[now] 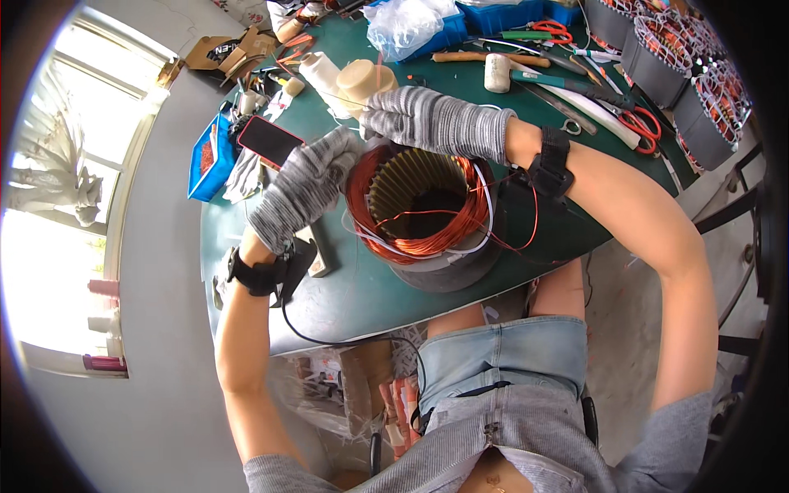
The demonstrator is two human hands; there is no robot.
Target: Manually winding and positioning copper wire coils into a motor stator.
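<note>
A motor stator (415, 205) stands near the front edge of the table. Red copper wire coils ring its top, and white sleeves loop over the coils. My left hand (316, 181), in a grey striped knit glove, is closed at the stator's left rim; what its fingers grip is hidden. My right hand (431, 122), gloved the same way, reaches over the far rim with its fingers curled together. Beside its fingertips stands a cream spool (362, 82), with a thin strand near it. Whatever the right fingers hold is too small to make out.
A red-edged phone (269, 141) and a blue tray (212, 156) lie left on the green table (345, 308). A white-headed mallet (497, 72), red-handled scissors (645, 131) and blue bins (501, 18) fill the back. More wound stators (699, 115) stand far right.
</note>
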